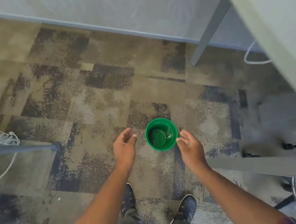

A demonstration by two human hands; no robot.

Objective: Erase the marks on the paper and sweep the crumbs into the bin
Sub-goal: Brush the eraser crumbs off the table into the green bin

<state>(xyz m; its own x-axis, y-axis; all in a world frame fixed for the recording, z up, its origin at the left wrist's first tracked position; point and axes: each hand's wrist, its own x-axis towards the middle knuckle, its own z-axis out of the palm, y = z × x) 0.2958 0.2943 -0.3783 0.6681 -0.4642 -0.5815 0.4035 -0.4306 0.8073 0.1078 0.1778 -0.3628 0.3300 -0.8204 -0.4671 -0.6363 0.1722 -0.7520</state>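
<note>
A small round green bin [161,134] stands upright on the patterned carpet, seen from straight above; its inside looks bare. My left hand [124,147] hovers just left of it with fingers loosely apart and nothing in it. My right hand [190,146] is at the bin's right rim, fingers spread, holding nothing; whether it touches the rim I cannot tell. No paper, eraser or crumbs are in view.
My two dark shoes [186,208] stand below the bin. A grey table leg [209,28] and white cable [253,58] are at the upper right, a table edge [279,0] at right, a grey bar [20,147] and cord at left, a wall skirting [94,27] behind.
</note>
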